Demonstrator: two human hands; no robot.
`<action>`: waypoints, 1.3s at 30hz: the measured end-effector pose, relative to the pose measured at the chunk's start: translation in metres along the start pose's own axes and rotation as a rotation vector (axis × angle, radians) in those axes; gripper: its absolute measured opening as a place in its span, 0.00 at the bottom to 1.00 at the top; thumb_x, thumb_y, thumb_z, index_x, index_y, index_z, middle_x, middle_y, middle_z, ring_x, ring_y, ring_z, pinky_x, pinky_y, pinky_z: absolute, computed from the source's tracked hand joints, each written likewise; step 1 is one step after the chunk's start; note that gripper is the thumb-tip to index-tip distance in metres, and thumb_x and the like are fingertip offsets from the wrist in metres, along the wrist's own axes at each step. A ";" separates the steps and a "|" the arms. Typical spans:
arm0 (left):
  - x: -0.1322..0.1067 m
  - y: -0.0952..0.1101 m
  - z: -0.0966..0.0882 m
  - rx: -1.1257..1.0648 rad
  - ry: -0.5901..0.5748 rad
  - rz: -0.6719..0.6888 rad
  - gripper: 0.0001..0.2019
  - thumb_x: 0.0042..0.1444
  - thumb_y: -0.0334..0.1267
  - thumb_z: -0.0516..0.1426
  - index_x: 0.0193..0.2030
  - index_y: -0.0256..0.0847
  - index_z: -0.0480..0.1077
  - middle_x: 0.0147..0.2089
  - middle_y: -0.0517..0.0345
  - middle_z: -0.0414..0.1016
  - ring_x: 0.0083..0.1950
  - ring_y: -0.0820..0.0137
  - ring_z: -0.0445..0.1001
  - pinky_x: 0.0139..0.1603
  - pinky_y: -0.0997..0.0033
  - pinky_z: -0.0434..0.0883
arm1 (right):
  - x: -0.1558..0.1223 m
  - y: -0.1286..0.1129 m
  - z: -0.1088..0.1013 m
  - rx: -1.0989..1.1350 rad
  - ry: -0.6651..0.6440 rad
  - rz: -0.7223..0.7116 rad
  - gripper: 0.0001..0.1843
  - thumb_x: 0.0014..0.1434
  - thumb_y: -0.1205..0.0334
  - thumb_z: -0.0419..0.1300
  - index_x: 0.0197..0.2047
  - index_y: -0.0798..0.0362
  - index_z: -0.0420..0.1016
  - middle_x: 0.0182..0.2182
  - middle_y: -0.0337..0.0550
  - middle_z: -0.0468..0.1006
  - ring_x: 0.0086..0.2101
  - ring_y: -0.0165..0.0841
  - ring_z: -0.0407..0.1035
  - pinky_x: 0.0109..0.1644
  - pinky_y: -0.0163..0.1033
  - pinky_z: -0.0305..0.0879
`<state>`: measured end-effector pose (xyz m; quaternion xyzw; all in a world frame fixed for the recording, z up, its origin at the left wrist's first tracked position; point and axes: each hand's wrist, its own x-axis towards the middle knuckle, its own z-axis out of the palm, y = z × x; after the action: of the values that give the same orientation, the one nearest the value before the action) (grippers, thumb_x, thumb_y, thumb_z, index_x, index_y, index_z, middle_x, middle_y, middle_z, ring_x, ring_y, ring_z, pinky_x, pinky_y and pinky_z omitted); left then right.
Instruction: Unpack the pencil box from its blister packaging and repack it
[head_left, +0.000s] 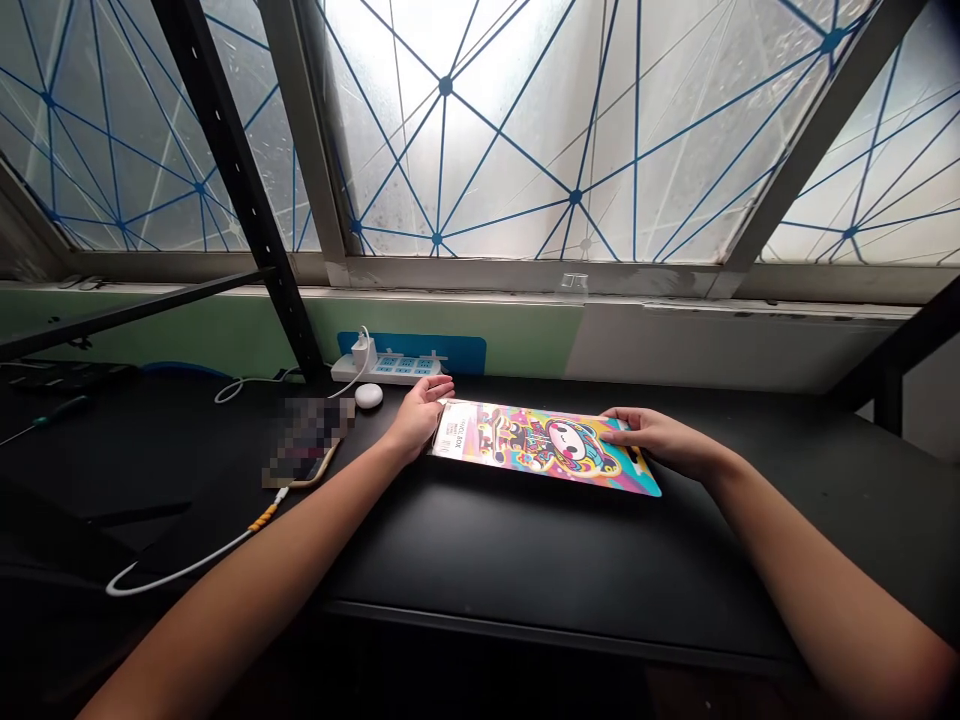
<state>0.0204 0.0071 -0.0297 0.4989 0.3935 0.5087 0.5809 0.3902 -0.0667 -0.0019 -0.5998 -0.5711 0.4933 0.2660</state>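
The card [555, 447] is pinched at its right end by the right hand [660, 440], the thumb laid on the printed face and the fingers partly hidden behind the upper edge. Its left end is met by the left hand [418, 420], whose fingers are stretched out close together past the corner; whether the card is gripped there cannot be told, as the thumb is hidden. The card is held face up above the middle of the table [555, 570], slightly slanted, a cartoon figure printed on it and a white label at its left end. Beside the left forearm, a phone [324, 462] is seen, with a white cable [180, 572] plugged into its near end. A round white case [368, 397] is set near the power strip [401, 370], into which a charger [363, 353] is plugged. Farther left, a screwdriver [64, 410] is seen. Behind, blue lines are shown across the window [510, 170].
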 end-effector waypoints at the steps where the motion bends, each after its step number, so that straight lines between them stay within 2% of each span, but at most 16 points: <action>1: 0.000 0.001 0.001 -0.006 0.004 -0.001 0.21 0.49 0.21 0.56 0.49 0.41 0.70 0.63 0.40 0.72 0.68 0.53 0.68 0.54 0.57 0.75 | 0.001 0.001 0.000 0.003 0.014 0.002 0.28 0.46 0.41 0.73 0.42 0.50 0.76 0.41 0.48 0.85 0.40 0.44 0.79 0.43 0.44 0.75; 6: -0.001 0.004 -0.001 -0.001 0.044 0.012 0.10 0.58 0.34 0.59 0.47 0.40 0.70 0.60 0.40 0.75 0.65 0.51 0.71 0.59 0.51 0.72 | 0.011 0.006 0.011 -0.040 0.147 -0.008 0.24 0.41 0.47 0.77 0.35 0.50 0.75 0.34 0.45 0.85 0.35 0.42 0.78 0.36 0.42 0.73; 9: -0.002 0.005 -0.001 0.012 0.070 0.060 0.12 0.60 0.40 0.61 0.49 0.40 0.70 0.60 0.40 0.74 0.66 0.49 0.69 0.63 0.48 0.68 | 0.015 0.005 0.019 -0.057 0.208 -0.047 0.24 0.42 0.45 0.76 0.34 0.49 0.74 0.32 0.44 0.84 0.35 0.42 0.78 0.34 0.41 0.72; 13: -0.003 0.004 0.003 -0.016 0.069 0.175 0.16 0.62 0.43 0.61 0.54 0.42 0.68 0.66 0.43 0.69 0.70 0.53 0.64 0.69 0.52 0.62 | 0.014 -0.002 0.021 -0.087 0.286 -0.136 0.26 0.40 0.42 0.76 0.34 0.47 0.71 0.33 0.43 0.84 0.36 0.44 0.79 0.34 0.43 0.74; 15: -0.004 0.004 0.005 -0.059 0.072 0.232 0.20 0.65 0.50 0.57 0.60 0.46 0.64 0.72 0.47 0.61 0.73 0.57 0.59 0.70 0.56 0.60 | 0.011 -0.006 0.021 -0.117 0.346 -0.186 0.28 0.39 0.41 0.76 0.34 0.47 0.70 0.32 0.42 0.83 0.35 0.44 0.78 0.34 0.44 0.74; 18: -0.006 0.008 0.008 -0.132 0.072 0.256 0.28 0.69 0.63 0.43 0.68 0.50 0.55 0.77 0.50 0.51 0.76 0.59 0.53 0.71 0.56 0.59 | 0.004 -0.011 0.021 -0.172 0.441 -0.261 0.28 0.41 0.38 0.74 0.33 0.46 0.68 0.29 0.40 0.82 0.32 0.42 0.77 0.33 0.44 0.72; 21: -0.010 0.016 0.007 -0.165 0.007 0.202 0.38 0.65 0.70 0.35 0.66 0.44 0.60 0.72 0.42 0.61 0.73 0.53 0.59 0.69 0.51 0.62 | -0.002 -0.015 0.026 -0.233 0.529 -0.327 0.27 0.42 0.38 0.74 0.32 0.46 0.66 0.25 0.37 0.79 0.27 0.38 0.74 0.29 0.41 0.68; 23: -0.012 0.021 0.005 -0.173 -0.054 0.167 0.42 0.62 0.73 0.35 0.60 0.41 0.67 0.66 0.39 0.70 0.69 0.50 0.66 0.66 0.48 0.65 | -0.005 -0.017 0.028 -0.263 0.567 -0.355 0.27 0.42 0.38 0.74 0.31 0.46 0.66 0.23 0.36 0.78 0.25 0.36 0.71 0.27 0.40 0.65; 25: -0.015 0.024 0.003 -0.167 -0.134 0.145 0.43 0.60 0.75 0.36 0.55 0.40 0.71 0.61 0.40 0.75 0.65 0.48 0.70 0.61 0.46 0.69 | -0.008 -0.019 0.030 -0.292 0.585 -0.373 0.29 0.41 0.36 0.73 0.29 0.46 0.65 0.23 0.36 0.77 0.24 0.35 0.70 0.27 0.39 0.64; 28: -0.016 0.026 0.001 0.022 -0.212 0.231 0.42 0.61 0.74 0.37 0.49 0.40 0.75 0.56 0.41 0.79 0.56 0.49 0.77 0.53 0.47 0.74 | -0.011 -0.021 0.032 -0.336 0.600 -0.389 0.31 0.40 0.34 0.73 0.27 0.47 0.63 0.21 0.36 0.77 0.24 0.35 0.70 0.26 0.38 0.63; 31: -0.015 0.027 -0.001 0.247 -0.113 0.401 0.34 0.65 0.67 0.42 0.43 0.40 0.77 0.54 0.44 0.78 0.52 0.52 0.78 0.54 0.51 0.73 | -0.013 -0.021 0.034 -0.357 0.593 -0.400 0.32 0.40 0.31 0.72 0.27 0.47 0.63 0.21 0.37 0.76 0.23 0.35 0.70 0.26 0.38 0.64; 34: -0.016 0.028 -0.004 0.362 -0.019 0.536 0.24 0.65 0.60 0.51 0.36 0.42 0.77 0.53 0.47 0.77 0.58 0.54 0.73 0.63 0.55 0.67 | -0.015 -0.021 0.036 -0.424 0.599 -0.430 0.31 0.43 0.29 0.69 0.28 0.46 0.63 0.22 0.38 0.76 0.24 0.35 0.68 0.28 0.39 0.64; 37: -0.019 0.032 -0.008 0.498 -0.028 0.627 0.20 0.65 0.54 0.54 0.33 0.43 0.77 0.46 0.50 0.79 0.54 0.56 0.75 0.61 0.58 0.67 | -0.018 -0.023 0.036 -0.477 0.566 -0.452 0.29 0.48 0.29 0.67 0.29 0.46 0.64 0.27 0.41 0.77 0.29 0.37 0.68 0.31 0.41 0.65; 39: -0.021 0.035 -0.010 0.580 -0.058 0.661 0.19 0.66 0.53 0.53 0.33 0.44 0.77 0.41 0.51 0.80 0.48 0.57 0.77 0.57 0.59 0.70 | -0.020 -0.025 0.034 -0.474 0.473 -0.464 0.28 0.50 0.31 0.66 0.28 0.47 0.64 0.34 0.44 0.80 0.34 0.40 0.71 0.36 0.42 0.67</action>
<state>-0.0002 -0.0120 0.0017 0.7546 0.3228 0.5214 0.2335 0.3520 -0.0885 0.0138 -0.5967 -0.7123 0.1234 0.3483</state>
